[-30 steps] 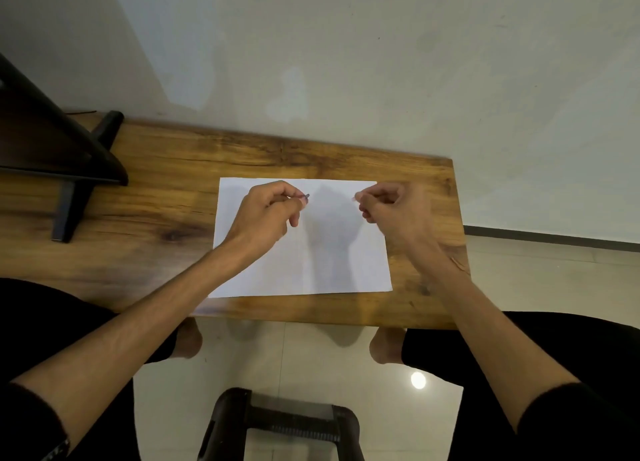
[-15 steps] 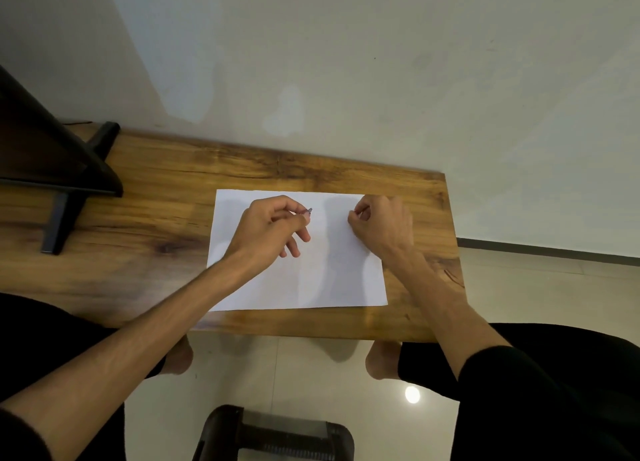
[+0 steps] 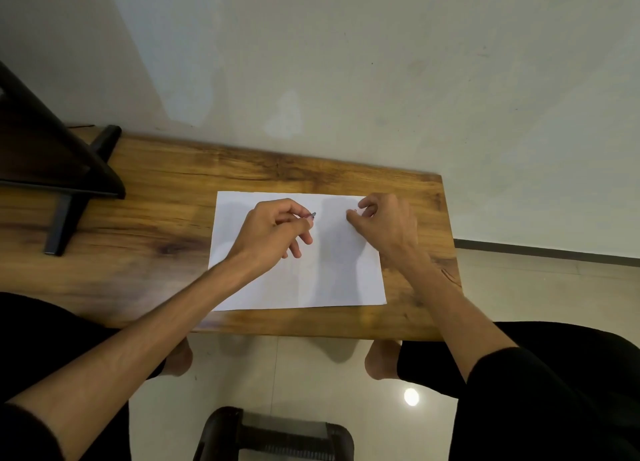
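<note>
A white sheet of paper (image 3: pixel 332 277) lies flat on the wooden table (image 3: pixel 145 239). My left hand (image 3: pixel 273 232) hovers over the sheet's upper left part and pinches a small grey object (image 3: pixel 312 215) between thumb and forefinger, its tip pointing right. My right hand (image 3: pixel 384 225) sits over the sheet's upper right corner with curled fingers, pinching something tiny and reddish (image 3: pixel 355 210) at the fingertips; what it is I cannot tell. The two hands are a short gap apart.
A dark stand with a black foot (image 3: pixel 69 190) occupies the table's left end. A pale wall rises right behind the table. Below the front edge are my knees, bare feet on a tiled floor, and a dark stool frame (image 3: pixel 277 436).
The view shifted slightly. My right hand sank from above the paper down onto its upper right corner. The left hand keeps its pinch and has barely moved.
</note>
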